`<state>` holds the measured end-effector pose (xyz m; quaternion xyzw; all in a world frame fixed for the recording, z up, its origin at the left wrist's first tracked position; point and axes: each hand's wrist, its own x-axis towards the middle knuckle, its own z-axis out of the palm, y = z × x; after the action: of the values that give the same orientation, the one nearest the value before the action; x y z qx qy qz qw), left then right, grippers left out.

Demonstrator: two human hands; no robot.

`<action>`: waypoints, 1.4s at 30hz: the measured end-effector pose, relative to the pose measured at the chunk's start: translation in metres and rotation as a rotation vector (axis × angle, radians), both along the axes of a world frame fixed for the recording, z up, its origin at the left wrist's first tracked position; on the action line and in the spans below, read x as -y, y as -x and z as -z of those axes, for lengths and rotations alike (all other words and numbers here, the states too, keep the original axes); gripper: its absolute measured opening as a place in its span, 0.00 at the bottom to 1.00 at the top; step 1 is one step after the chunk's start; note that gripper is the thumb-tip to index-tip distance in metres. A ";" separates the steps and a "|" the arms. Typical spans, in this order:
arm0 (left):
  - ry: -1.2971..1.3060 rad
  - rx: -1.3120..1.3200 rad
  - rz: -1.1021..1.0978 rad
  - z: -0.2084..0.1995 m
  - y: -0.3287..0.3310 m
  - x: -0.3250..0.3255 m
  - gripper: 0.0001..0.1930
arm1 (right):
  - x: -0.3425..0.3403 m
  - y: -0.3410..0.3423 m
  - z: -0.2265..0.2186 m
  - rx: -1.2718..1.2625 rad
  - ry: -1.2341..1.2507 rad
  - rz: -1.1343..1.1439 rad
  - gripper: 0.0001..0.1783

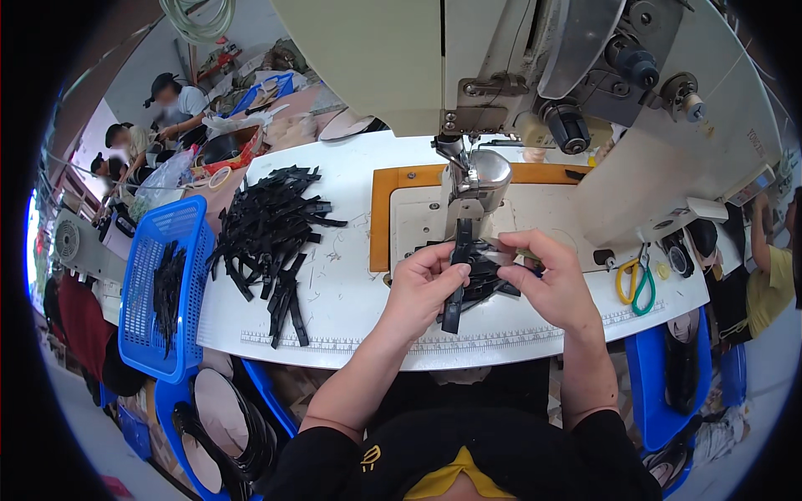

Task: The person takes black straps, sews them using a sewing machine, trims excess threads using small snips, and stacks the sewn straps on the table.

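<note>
My left hand (422, 288) pinches a narrow black strap (452, 316) between thumb and fingers, holding it lengthwise toward me. Closed around small thread snips (501, 258), my right hand (555, 288) keeps their metal blades close to the strap's right side. Its fingers partly cover the handle. More black strap pieces (483, 288) lie bunched under and between both hands at the foot of the sewing machine's metal post (480, 179). Whether the blades touch the strap or a thread, I cannot tell.
A heap of black straps (267, 217) covers the table's left part, beside a blue basket (190, 250) with more straps. Yellow-and-green-handled scissors (642, 288) lie right. Blue bins (639, 392) with shoe parts stand below both table sides. Other people work farther off.
</note>
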<state>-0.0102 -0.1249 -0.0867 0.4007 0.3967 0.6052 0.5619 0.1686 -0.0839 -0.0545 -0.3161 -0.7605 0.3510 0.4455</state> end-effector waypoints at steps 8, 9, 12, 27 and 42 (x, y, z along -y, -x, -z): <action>0.029 -0.046 0.049 0.007 0.006 0.011 0.14 | 0.006 0.010 0.019 0.001 0.025 -0.005 0.15; 0.046 -0.056 0.020 0.010 0.009 0.010 0.14 | 0.007 0.010 0.021 -0.063 0.040 0.011 0.15; 0.013 -0.089 -0.029 0.019 0.020 0.003 0.14 | 0.018 0.005 0.017 0.063 0.106 -0.042 0.16; 0.006 -0.159 -0.051 0.026 0.020 -0.010 0.13 | 0.018 0.011 0.046 0.083 0.038 0.015 0.14; -0.219 -1.175 -0.658 0.018 0.114 -0.002 0.10 | 0.009 -0.012 0.042 -0.072 0.155 0.184 0.19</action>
<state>-0.1243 -0.1225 -0.1043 0.5760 0.6735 0.4633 -0.0038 0.1806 -0.0933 -0.0965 -0.4054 -0.6824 0.3776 0.4769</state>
